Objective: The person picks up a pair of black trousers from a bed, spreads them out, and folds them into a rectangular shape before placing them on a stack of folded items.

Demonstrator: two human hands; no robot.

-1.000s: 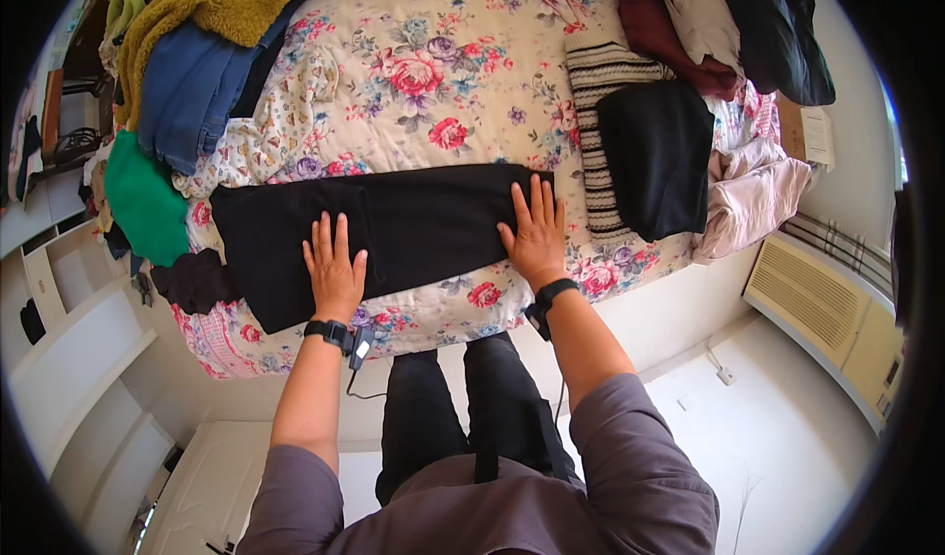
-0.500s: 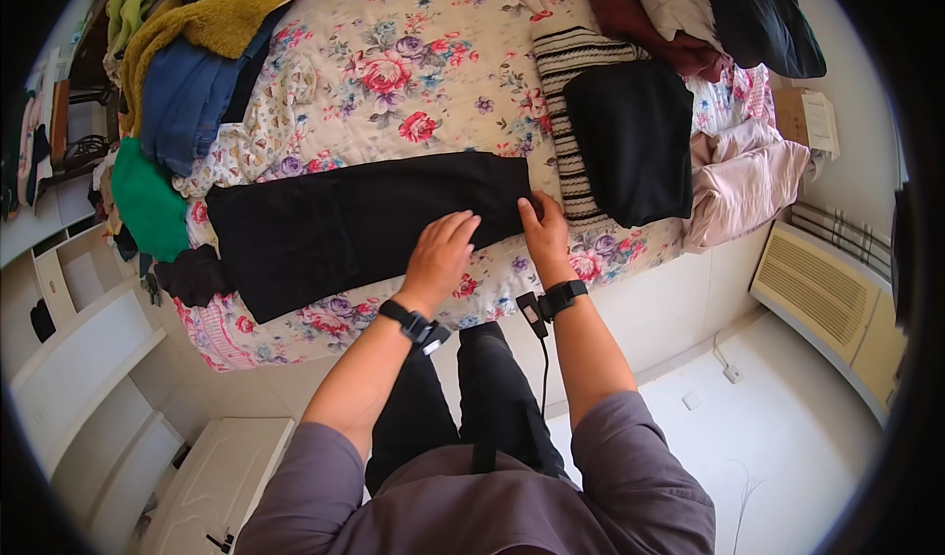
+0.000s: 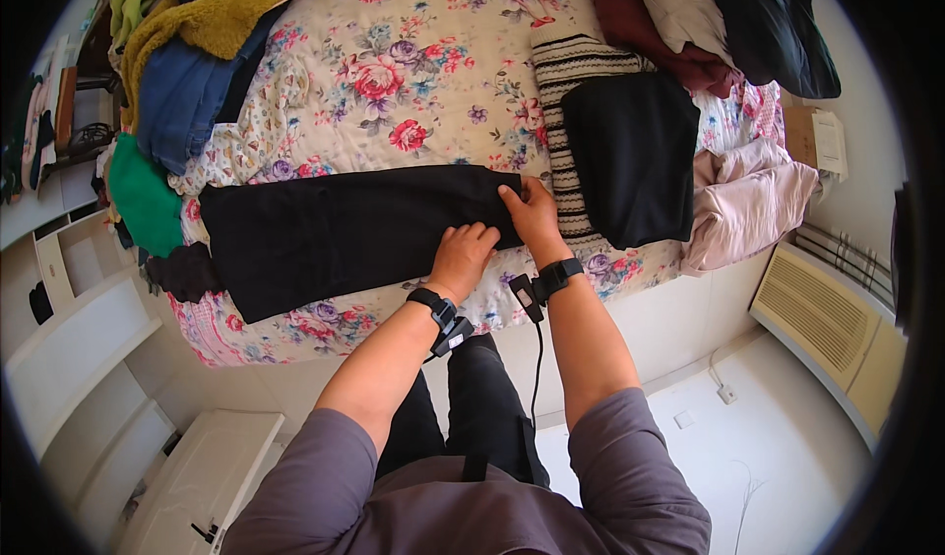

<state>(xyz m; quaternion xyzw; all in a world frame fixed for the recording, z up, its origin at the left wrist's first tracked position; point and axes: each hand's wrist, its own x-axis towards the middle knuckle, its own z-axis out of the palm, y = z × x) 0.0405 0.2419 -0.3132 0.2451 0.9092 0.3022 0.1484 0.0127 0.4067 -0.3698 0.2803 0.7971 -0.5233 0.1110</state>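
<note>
A fuzzy mustard garment point(image 3: 212, 19) overlaps a blue garment point(image 3: 187, 97).

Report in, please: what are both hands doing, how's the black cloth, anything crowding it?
Left fingers curled at near edge of black cloth. Right fingers at its right end. Cloth spread sideways on flowered sheet. Striped knit close by, right.

White floor point(image 3: 778, 437), cream air conditioner point(image 3: 815, 304) at right, pale shelving point(image 3: 84, 353) at left.

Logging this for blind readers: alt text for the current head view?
A person's left hand and right hand touch a black garment near its right end, laid on a floral bedspread; green cloth lies left, striped knitwear right.
</note>
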